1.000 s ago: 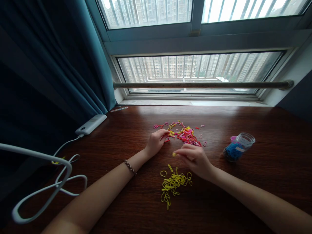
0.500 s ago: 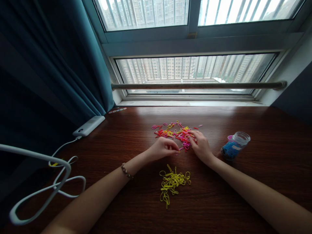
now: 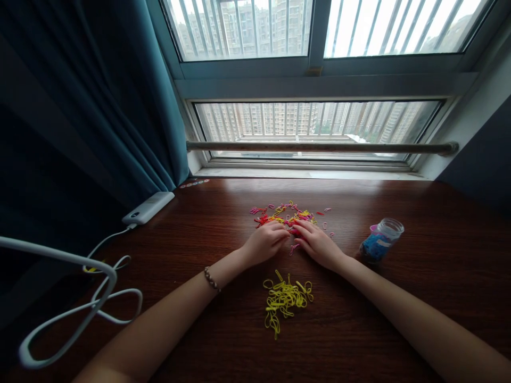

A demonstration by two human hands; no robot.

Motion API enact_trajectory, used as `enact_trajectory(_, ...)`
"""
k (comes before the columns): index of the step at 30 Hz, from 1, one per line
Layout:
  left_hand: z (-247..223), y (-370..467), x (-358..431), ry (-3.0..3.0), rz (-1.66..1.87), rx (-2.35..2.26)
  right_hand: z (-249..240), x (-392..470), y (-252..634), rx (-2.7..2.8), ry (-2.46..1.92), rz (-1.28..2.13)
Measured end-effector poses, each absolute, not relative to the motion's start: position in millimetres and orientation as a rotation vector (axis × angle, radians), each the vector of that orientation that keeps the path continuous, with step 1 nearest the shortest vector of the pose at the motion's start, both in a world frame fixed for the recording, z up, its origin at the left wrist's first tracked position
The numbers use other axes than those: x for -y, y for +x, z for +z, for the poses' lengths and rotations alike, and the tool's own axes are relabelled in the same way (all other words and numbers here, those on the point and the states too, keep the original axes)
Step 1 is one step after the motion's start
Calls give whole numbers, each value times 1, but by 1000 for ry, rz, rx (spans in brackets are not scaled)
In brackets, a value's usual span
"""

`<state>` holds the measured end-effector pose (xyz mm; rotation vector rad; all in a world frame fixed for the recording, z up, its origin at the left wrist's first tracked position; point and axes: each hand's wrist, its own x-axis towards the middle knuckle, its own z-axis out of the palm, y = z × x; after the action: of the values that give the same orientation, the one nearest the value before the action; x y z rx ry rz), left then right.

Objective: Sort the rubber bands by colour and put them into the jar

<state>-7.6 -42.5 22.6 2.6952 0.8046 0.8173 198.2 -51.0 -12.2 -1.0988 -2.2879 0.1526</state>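
A mixed pile of small red, pink and yellow rubber bands (image 3: 275, 211) lies on the dark wooden table. My left hand (image 3: 265, 243) is at the pile's near left side, its fingers bent and close together; whatever they hold is hidden. From the right, my right hand (image 3: 319, 246) rests on the pile with fingers stretched out, touching red and pink bands. Both hands' fingertips nearly meet. Closer to me sits a separate heap of yellow rubber bands (image 3: 285, 300), untouched by either hand. One pink band (image 3: 294, 248) lies between the hands.
A clear jar (image 3: 382, 240) with blue contents leans to the right of my right hand. At the left are a white power strip (image 3: 148, 207) and a looped white cable (image 3: 67, 340). A blue curtain (image 3: 155, 117) hangs beside the window, where a metal rail (image 3: 319, 147) runs across.
My left hand has gone from a pinch near a pink band to the pile's edge. My right hand has shifted slightly left and nearer, pulling bands inward. The view has tilted slightly.
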Motion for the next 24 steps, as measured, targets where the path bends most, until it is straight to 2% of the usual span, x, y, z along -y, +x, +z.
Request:
enact_trajectory(4, 4, -24, 15, 2747, 958, -1006, -8, 60, 193, 2399, -1017, 119)
enact_trajectory(11, -3, -28, 11, 2852, 816, -1002, 0, 66, 192, 2364, -895, 149)
enact_trajectory(17, -2, -28, 12, 2903, 833, -1015, -6, 51, 207, 1898, -1320, -35)
enact_trajectory(24, -2, -27, 13, 2895, 760, -1014, -16, 45, 211, 1997, -1530, -88)
